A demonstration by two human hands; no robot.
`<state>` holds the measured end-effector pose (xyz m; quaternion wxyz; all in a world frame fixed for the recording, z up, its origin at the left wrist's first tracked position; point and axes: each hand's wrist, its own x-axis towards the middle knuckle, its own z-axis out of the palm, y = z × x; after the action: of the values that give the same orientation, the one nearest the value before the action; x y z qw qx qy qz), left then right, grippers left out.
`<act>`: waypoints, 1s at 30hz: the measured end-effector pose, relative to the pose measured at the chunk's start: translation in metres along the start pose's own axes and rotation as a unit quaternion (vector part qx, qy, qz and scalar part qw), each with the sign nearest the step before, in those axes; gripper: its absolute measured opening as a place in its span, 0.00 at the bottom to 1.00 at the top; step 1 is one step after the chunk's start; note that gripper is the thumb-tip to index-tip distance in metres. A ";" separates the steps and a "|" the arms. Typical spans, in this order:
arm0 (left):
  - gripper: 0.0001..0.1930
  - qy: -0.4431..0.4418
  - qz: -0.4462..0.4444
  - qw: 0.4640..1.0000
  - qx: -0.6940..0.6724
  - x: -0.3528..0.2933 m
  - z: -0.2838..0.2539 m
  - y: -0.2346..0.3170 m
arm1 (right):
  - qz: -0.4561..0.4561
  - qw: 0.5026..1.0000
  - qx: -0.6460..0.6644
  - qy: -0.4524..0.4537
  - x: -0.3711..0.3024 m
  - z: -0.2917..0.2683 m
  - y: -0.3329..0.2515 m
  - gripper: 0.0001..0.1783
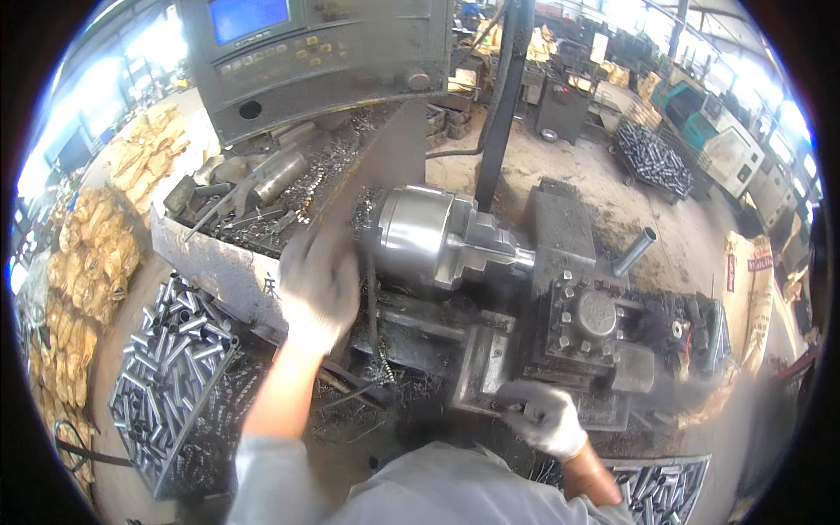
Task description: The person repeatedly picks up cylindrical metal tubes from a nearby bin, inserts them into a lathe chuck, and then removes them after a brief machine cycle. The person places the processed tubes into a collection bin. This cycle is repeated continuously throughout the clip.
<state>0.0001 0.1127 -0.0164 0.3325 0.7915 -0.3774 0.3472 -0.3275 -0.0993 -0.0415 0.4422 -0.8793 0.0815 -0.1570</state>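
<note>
My left hand, in a soiled white knit glove, is raised just left of the lathe chuck, beside the metal guard plate. Motion smears its fingers. A short shiny end shows at the chuck's jaws. In a matching glove, my right hand is low in front of the tool post, near the carriage. Its blackened fingers are curled in, and whatever they may hold is hidden. Behind the tool post, a metal tube sticks up at a slant.
A control panel with a blue screen rises at the back left. Metal chips and bar-like parts cover the tray below it. Bins of short metal tubes stand at left and lower right. A dark post stands behind the chuck.
</note>
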 end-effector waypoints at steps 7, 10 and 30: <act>0.48 -0.189 -0.137 0.951 0.201 0.209 0.109 -0.009 | 0.164 0.982 0.089 0.018 -0.042 0.015 0.048 0.15; 0.45 -0.153 -0.117 0.962 0.196 0.214 0.120 -0.004 | 0.140 0.982 0.127 0.004 -0.053 0.016 0.069 0.15; 0.20 0.089 -0.878 0.387 0.267 -0.776 -0.298 0.297 | -0.051 0.826 0.060 -0.558 -0.071 0.283 -0.029 0.20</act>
<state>-0.7024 0.4853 -0.3994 0.2559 0.6957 0.6711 0.0141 -0.2960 0.1507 -0.1909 0.4552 -0.7920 -0.2332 0.3334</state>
